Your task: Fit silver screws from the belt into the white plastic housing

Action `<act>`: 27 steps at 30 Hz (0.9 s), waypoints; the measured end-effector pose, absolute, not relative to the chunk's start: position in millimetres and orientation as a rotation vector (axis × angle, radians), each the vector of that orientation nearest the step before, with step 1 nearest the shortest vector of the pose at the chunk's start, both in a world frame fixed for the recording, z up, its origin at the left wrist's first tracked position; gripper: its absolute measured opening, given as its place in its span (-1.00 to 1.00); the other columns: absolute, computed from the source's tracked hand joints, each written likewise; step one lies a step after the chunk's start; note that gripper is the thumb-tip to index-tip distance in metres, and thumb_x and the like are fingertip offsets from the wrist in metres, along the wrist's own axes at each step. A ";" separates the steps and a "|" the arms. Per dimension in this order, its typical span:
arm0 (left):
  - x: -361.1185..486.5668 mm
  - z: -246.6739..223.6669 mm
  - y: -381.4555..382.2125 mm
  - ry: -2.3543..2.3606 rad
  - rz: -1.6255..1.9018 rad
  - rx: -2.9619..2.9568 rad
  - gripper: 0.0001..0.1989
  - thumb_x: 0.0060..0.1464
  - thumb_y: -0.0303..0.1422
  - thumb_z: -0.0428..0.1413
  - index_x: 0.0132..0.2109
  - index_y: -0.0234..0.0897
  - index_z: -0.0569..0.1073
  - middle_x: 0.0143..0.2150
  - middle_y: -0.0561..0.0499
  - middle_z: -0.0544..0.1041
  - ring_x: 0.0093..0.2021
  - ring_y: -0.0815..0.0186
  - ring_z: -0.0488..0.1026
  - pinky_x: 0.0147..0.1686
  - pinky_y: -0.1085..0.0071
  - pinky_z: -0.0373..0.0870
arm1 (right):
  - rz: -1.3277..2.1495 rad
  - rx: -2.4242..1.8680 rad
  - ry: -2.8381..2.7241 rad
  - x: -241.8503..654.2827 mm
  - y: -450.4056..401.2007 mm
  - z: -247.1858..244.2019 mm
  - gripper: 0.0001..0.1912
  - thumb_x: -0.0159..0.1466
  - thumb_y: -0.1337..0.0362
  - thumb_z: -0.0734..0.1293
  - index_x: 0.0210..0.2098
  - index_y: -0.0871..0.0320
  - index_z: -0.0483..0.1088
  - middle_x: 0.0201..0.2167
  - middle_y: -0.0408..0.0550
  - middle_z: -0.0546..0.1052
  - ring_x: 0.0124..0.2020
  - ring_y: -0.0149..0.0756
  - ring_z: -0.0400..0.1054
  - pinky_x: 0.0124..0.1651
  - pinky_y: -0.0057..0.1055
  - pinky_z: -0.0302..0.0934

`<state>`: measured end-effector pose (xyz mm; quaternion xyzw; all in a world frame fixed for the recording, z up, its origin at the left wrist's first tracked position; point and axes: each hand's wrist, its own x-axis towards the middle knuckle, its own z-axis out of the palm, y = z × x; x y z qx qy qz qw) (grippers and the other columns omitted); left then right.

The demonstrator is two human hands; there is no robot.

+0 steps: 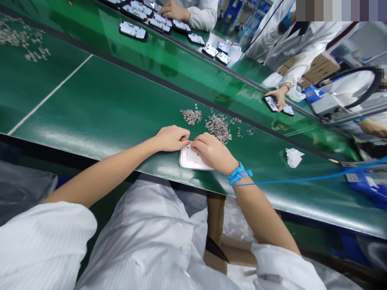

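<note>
A white, rounded plastic casing lies on the green bench near its front edge, small dark marks on its face. My left hand is at its upper left corner, fingers curled and thumb against the rim; what they hold, if anything, is hidden. Over the casing's right part bends my right hand, its fingertips pressed together at the upper side. Anything small between them cannot be made out. Just beyond my hands lie a smaller heap of small metal pieces and a larger heap of metal pieces.
A blue wrist strap on my right wrist trails a cord rightward. Crumpled white paper lies to the right. Across the green conveyor belt, co-workers' hands touch dark-edged casings. More metal pieces lie far left.
</note>
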<state>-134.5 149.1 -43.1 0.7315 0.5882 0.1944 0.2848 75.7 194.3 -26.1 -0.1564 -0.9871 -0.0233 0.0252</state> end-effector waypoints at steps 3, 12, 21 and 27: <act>-133.5 -41.9 149.5 1.569 0.494 1.966 -0.70 0.17 -0.26 0.08 -0.47 -0.24 0.22 -0.51 0.10 0.35 -0.46 0.34 0.23 -0.42 0.36 -0.04 | -0.096 -0.518 -3.051 74.7 192.7 -27.0 -0.74 0.47 0.36 0.16 -0.16 0.23 0.49 -0.19 0.11 0.48 -0.18 -0.15 0.19 -0.13 -0.25 0.11; -131.0 -48.9 149.9 1.569 0.480 2.021 -0.77 0.10 -0.34 0.04 -0.48 -0.23 0.19 -0.53 0.08 0.30 -0.49 0.31 0.16 -0.41 0.33 -0.11 | 0.165 -0.656 -2.997 71.2 200.1 -22.9 -0.81 0.43 0.33 0.25 -0.21 0.22 0.50 -0.21 0.08 0.48 -0.17 -0.19 0.31 -0.10 -0.31 0.20; -126.8 -47.5 151.5 1.612 0.456 2.018 -0.79 0.13 -0.30 0.04 -0.46 -0.22 0.29 -0.49 0.05 0.40 -0.44 0.27 0.29 -0.42 0.34 -0.05 | 0.189 -0.923 -2.517 85.2 171.6 -36.5 -0.84 0.31 0.36 0.31 -0.18 0.16 0.53 -0.30 -0.01 0.60 -0.24 -0.18 0.43 -0.15 -0.28 0.29; -125.5 -49.8 153.0 1.627 0.455 1.984 -0.62 0.16 -0.06 0.08 -0.47 -0.23 0.31 -0.49 0.07 0.42 -0.46 0.32 0.28 -0.41 0.36 -0.02 | 0.178 -0.912 -2.504 83.5 171.1 -38.1 -0.85 0.29 0.36 0.32 -0.25 0.14 0.57 -0.35 -0.03 0.60 -0.27 -0.20 0.43 -0.20 -0.30 0.30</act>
